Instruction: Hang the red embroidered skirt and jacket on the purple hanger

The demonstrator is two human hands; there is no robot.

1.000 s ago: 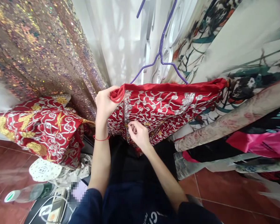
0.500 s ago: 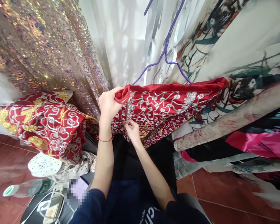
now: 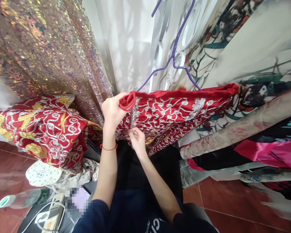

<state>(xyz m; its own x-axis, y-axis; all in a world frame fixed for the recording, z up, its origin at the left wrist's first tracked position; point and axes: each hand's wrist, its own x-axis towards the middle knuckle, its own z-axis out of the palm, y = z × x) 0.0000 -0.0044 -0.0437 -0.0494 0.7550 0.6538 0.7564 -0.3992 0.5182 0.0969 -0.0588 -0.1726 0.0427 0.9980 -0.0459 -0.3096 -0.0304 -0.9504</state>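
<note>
A red skirt with silver and gold embroidery hangs by its plain red waistband from a purple hanger. My left hand is closed around the waistband's left end, which curls over at the fingers. Lower down, my right hand pinches at the side seam just below the silver trim. Whatever small part lies between those fingertips is hidden. Further left lies another red embroidered garment with gold motifs, touched by neither hand.
A sequined curtain-like cloth hangs at the upper left. Several printed garments hang at the right. A black seat at the lower left carries a plastic bottle, a white dotted cap, a power strip and cables.
The view has shifted slightly. Both hands keep their places on the skirt, with the right fingers still pinching near the seam.
</note>
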